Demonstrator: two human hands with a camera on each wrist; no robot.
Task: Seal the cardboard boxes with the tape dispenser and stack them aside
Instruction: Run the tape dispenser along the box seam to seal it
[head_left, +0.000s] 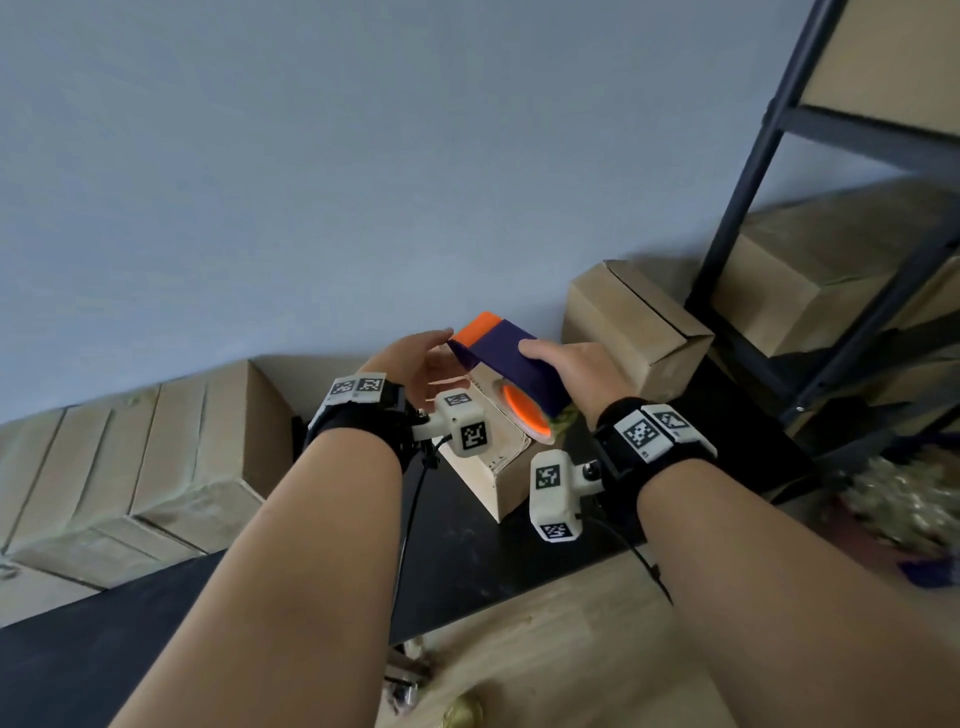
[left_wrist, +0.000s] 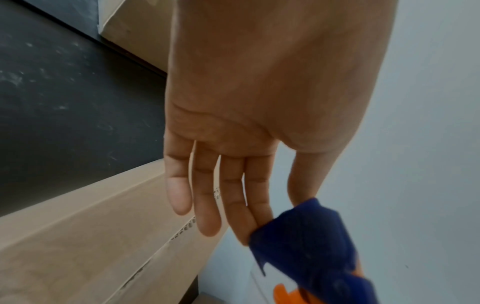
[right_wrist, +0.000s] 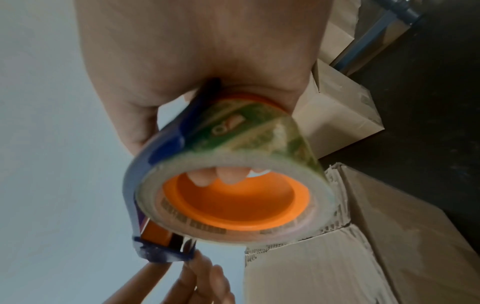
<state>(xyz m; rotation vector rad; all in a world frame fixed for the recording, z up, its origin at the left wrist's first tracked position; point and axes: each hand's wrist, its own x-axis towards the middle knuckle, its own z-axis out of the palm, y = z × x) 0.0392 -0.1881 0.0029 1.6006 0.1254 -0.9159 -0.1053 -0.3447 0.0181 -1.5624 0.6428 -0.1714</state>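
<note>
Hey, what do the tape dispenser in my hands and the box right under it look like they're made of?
Tape dispenser: looks like smooth moulded plastic, going by its flat blue and orange colours and faint sheen. Its roll looks like glossy clear film.
Box: matte brown corrugated cardboard; fluting shows along its cut edges in the right wrist view.

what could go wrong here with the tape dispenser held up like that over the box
1. The left hand has its thumb and forefinger at the cutter end of the tape dispenser; a slip there could probably nick a fingertip.
2. The right hand grips the dispenser in the air above the small cardboard box; pulling tape free up here, it may stick to itself.
</note>
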